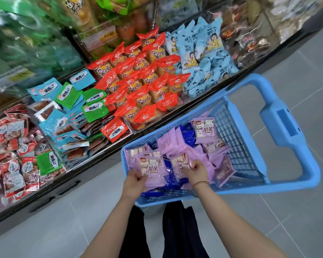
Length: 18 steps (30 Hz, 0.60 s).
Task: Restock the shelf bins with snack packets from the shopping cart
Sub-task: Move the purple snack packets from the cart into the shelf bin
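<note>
A blue plastic shopping cart (291, 185) stands on the floor beside the shelf, holding several purple snack packets (205, 131) and dark blue packets (172, 181). My left hand (135, 180) grips a purple packet (152, 167) at the cart's near left corner. My right hand (195, 170) pinches another purple packet (179, 162) just to the right of it. Both hands are inside the cart's near end. The shelf bins run diagonally to the left, with orange-red packets (138, 81) in the middle bin.
Other bins hold light blue packets (203, 58), green and blue flat packets (71, 101), and red-white packets (13, 149) at the far left. A clear price tag holder (99, 38) sits above. Grey tiled floor (296, 229) lies right of the cart. My dark trousers show below.
</note>
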Tool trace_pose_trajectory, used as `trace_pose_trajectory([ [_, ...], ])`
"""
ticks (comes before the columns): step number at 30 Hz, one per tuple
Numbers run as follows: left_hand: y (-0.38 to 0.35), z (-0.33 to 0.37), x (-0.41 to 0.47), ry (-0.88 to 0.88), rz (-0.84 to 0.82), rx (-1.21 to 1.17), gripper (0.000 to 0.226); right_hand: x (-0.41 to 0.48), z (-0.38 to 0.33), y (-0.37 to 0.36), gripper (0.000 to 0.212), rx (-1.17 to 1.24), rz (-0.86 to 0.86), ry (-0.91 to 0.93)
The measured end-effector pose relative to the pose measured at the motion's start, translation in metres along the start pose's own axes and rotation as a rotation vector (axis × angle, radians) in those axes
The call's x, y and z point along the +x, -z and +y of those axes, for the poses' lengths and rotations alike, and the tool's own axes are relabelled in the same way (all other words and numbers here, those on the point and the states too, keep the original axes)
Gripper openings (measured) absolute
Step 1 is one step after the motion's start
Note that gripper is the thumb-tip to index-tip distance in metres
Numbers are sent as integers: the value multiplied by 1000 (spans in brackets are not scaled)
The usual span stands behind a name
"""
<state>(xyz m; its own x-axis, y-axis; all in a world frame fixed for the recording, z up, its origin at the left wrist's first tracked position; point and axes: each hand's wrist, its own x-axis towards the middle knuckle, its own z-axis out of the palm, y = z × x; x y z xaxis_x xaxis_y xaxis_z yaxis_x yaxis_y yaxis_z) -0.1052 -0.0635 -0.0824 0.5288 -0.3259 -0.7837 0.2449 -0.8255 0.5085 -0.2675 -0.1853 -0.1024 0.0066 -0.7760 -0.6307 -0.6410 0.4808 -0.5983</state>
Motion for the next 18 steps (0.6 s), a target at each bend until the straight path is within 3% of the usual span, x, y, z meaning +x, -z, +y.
trace_pose_trajectory([
  [3,20,0,-15,79,-82,-267,26,-15,-10,27,40,134,-65,49],
  [6,35,4,-25,74,-181,-204,29,-31,-25,45,39,409,-346,-45],
  [10,41,26,-39,127,-321,-213,32,-45,-40,44,39,262,-571,-12],
  [12,40,36,-47,105,-379,-205,24,-50,-45,36,27,162,-566,52],
  [15,35,39,-52,10,-455,-55,57,-57,-52,21,24,84,-479,107],
  [18,30,37,-53,-107,-493,-35,41,-65,-52,3,45,59,-431,113],
])
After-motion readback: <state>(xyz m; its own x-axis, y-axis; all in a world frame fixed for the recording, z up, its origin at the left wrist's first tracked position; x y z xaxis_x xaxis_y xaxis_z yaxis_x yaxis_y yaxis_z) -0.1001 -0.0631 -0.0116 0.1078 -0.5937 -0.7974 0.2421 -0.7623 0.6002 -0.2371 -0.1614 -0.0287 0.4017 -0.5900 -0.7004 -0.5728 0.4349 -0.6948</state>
